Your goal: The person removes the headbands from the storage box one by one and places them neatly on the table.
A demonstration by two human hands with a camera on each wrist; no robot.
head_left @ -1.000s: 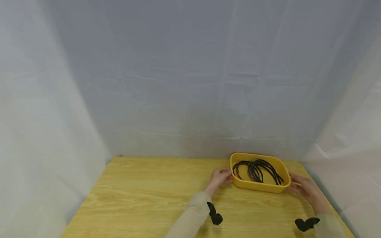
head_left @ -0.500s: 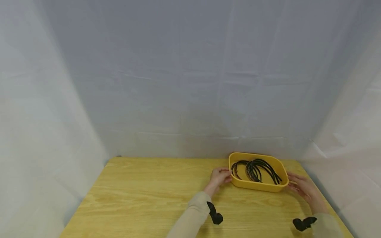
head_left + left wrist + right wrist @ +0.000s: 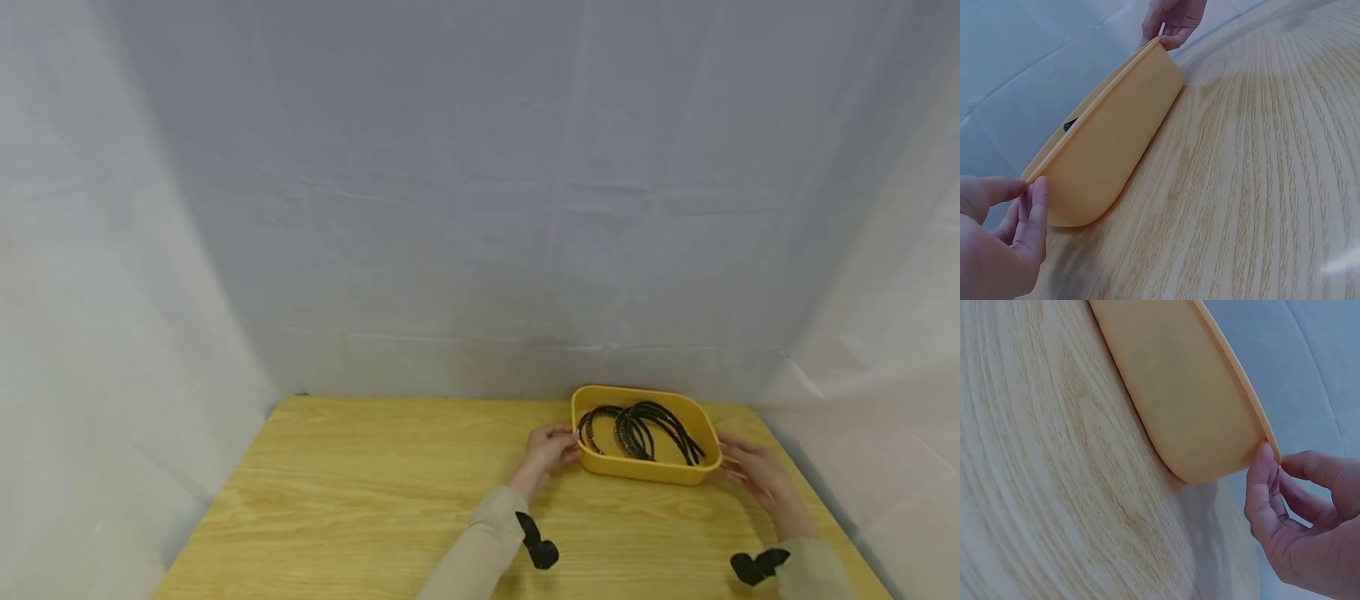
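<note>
Both hands pinch the yellow tray holding black headbands.

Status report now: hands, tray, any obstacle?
Left hand pinches tray rim, right hand pinches opposite rim. Black headbands inside. Table around it shows nothing else.

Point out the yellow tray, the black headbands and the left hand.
yellow tray (image 3: 645, 469): head view, on its near outer wall.
black headbands (image 3: 637, 429): head view, on the bunched bands inside the tray.
left hand (image 3: 550, 448): head view, on the back of the hand at the tray's left end.
</note>
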